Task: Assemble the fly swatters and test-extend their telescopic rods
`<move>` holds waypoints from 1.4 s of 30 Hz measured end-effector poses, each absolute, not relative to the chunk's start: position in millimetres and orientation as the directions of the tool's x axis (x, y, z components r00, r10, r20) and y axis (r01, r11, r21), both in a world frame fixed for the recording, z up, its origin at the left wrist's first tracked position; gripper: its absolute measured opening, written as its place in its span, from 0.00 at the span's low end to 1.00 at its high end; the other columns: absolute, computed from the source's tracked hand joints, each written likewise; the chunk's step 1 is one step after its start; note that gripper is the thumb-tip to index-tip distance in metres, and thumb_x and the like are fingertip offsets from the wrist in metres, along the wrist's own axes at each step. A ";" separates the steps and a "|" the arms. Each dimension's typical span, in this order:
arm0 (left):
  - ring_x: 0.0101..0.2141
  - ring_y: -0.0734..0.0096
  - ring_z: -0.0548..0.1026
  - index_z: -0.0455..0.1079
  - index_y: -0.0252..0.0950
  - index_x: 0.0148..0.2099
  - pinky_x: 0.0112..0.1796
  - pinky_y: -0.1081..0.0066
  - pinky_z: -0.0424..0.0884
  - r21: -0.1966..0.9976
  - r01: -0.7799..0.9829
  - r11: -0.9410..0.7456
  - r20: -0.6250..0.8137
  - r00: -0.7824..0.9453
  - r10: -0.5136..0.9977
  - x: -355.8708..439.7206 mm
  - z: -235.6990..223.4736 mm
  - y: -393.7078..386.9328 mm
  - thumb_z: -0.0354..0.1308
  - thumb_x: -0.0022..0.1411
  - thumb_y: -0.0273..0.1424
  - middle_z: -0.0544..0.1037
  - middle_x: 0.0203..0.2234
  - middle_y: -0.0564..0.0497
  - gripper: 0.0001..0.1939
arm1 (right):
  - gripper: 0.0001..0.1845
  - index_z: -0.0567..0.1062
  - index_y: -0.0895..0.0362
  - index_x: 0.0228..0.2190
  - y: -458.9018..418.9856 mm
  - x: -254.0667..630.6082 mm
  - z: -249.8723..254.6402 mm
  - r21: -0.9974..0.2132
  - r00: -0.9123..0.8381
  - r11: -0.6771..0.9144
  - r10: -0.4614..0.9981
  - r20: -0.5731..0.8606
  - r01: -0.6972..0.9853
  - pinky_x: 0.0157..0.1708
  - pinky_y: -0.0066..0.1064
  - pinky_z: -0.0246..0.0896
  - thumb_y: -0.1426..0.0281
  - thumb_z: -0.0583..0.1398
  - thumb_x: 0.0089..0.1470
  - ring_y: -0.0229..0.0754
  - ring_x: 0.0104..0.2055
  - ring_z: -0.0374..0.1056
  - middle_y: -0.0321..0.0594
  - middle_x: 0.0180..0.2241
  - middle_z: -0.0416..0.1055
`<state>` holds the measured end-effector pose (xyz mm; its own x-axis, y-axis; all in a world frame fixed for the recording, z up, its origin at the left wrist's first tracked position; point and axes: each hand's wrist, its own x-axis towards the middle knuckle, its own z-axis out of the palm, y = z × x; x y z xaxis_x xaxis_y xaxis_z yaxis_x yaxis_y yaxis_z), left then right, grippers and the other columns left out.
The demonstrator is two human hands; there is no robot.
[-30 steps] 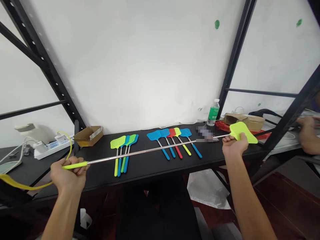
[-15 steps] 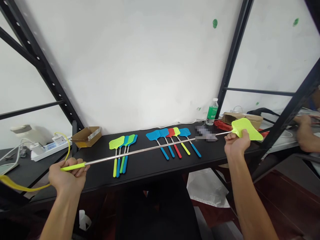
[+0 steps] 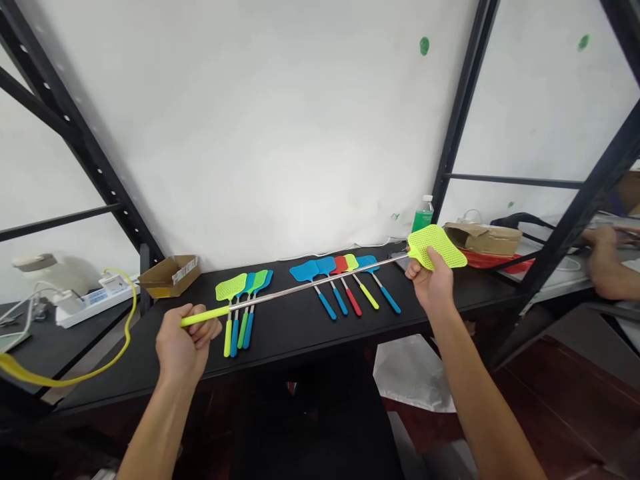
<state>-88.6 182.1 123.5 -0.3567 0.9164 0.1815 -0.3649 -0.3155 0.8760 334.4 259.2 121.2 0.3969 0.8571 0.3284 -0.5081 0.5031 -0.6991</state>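
Note:
A yellow-green fly swatter (image 3: 320, 283) with a metal telescopic rod spans the space between my two hands, above the black table. My left hand (image 3: 186, 339) is closed round its handle. At the other end my right hand (image 3: 434, 280) grips the perforated head, thumb across its face. Behind the rod, several fly swatters lie on the table in two groups. The left group holds a yellow-green swatter (image 3: 231, 287) with blue and green ones. In the right group are blue swatters (image 3: 304, 271), a red swatter (image 3: 353, 301) and a yellow one (image 3: 369, 296).
On the black table (image 3: 280, 333) stand an open cardboard box (image 3: 170, 277) at left and a bottle (image 3: 423, 212) at the back right. A power strip (image 3: 95, 303) with a yellow cable lies far left. Another person's hand (image 3: 603, 247) shows far right, beyond a black rack post.
My hands have come closer together, the left moving right and the right moving left. The swatter's rod is now shorter between them.

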 end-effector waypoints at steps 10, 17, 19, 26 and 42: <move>0.11 0.80 0.47 0.48 0.38 0.18 0.17 0.72 0.49 0.834 -0.363 -0.416 0.215 -0.481 0.850 -113.0 134.6 175.3 0.51 0.57 0.30 0.50 0.10 0.59 0.19 | 0.15 0.76 0.58 0.36 240.3 400.8 116.6 -0.906 0.027 0.229 0.972 0.235 -0.356 0.15 0.25 0.62 0.63 0.68 0.47 0.36 0.22 0.65 0.40 0.29 0.74; 0.12 0.79 0.47 0.47 0.37 0.18 0.18 0.70 0.51 0.843 -0.347 -0.411 0.217 -0.479 0.851 -115.6 136.2 172.7 0.51 0.59 0.32 0.48 0.10 0.58 0.21 | 0.21 0.76 0.61 0.36 221.1 411.8 119.2 -0.954 -0.023 0.156 0.986 0.167 -0.255 0.09 0.26 0.62 0.64 0.71 0.40 0.40 0.19 0.68 0.44 0.27 0.75; 0.12 0.79 0.46 0.46 0.37 0.18 0.18 0.69 0.51 0.842 -0.353 -0.408 0.213 -0.478 0.852 -114.6 136.8 171.8 0.50 0.59 0.32 0.47 0.10 0.57 0.21 | 0.22 0.76 0.62 0.36 218.8 409.2 119.5 -0.962 -0.021 0.132 0.990 0.140 -0.237 0.08 0.26 0.62 0.64 0.72 0.40 0.41 0.18 0.68 0.44 0.25 0.75; 0.12 0.79 0.47 0.42 0.37 0.20 0.18 0.69 0.51 0.821 -0.386 -0.421 0.199 -0.498 0.844 -110.7 137.2 169.8 0.50 0.58 0.31 0.47 0.11 0.58 0.20 | 0.21 0.75 0.61 0.34 219.8 400.6 121.2 -0.977 -0.021 0.110 0.993 0.115 -0.183 0.05 0.25 0.59 0.63 0.72 0.39 0.38 0.14 0.65 0.42 0.23 0.74; 0.11 0.80 0.45 0.43 0.38 0.20 0.18 0.70 0.51 0.838 -0.393 -0.380 0.176 -0.464 0.868 -102.4 142.4 165.4 0.51 0.56 0.32 0.47 0.11 0.59 0.20 | 0.19 0.75 0.60 0.36 216.0 365.8 132.1 -0.975 -0.093 0.153 0.981 0.170 -0.164 0.06 0.22 0.59 0.63 0.71 0.44 0.39 0.20 0.69 0.41 0.26 0.74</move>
<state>-102.4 165.4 142.4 -0.4640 0.8682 0.1761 -0.3925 -0.3797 0.8377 365.8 216.0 132.1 -0.0929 0.9811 0.1695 -0.1642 0.1528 -0.9745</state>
